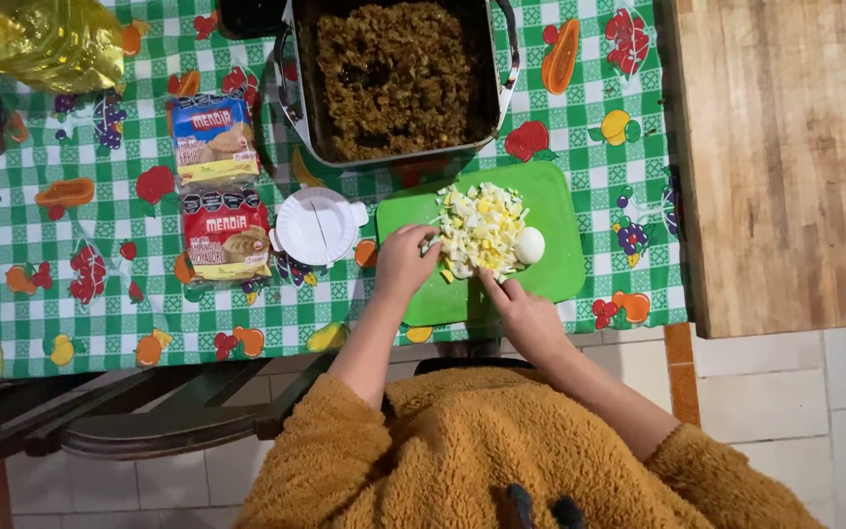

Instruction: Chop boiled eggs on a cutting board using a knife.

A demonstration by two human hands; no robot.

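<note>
- Green plastic cutting board (pixel 550 264) is lying on the fruit-printed green-and-white checked tablecloth (pixel 100 313), close to the table's near edge, and it is carrying a heap of chopped boiled egg (pixel 477 230), yellow and white bits mixed.
- One whole peeled egg (pixel 530 245) is sitting at the heap's right side, touching it.
- Left hand (pixel 403 263) is resting on the board's left part, fingers curled and pressing against the left edge of the chopped egg; whether it is pinching anything, I cannot tell.
- Right hand (pixel 526 315) is reaching over the board's near edge, forefinger stretched toward the bottom of the heap; its grip is hidden, so I cannot tell what it is holding.
- Metal roasting pan (pixel 501 88) with side handles is standing just beyond the board, holding a full layer of brown cooked minced filling (pixel 394 78).
- White round plastic lid (pixel 315 225) is lying just left of the board.
- Two flat packets of dough discs, one blue (pixel 212 137) and one red (pixel 227 235), are lying left of the lid, one behind the other.
- Yellow-filled clear bottle (pixel 46 39) is showing at the far left corner.
- Bare wooden tabletop (pixel 785 157) is adjoining the cloth on the right.
</note>
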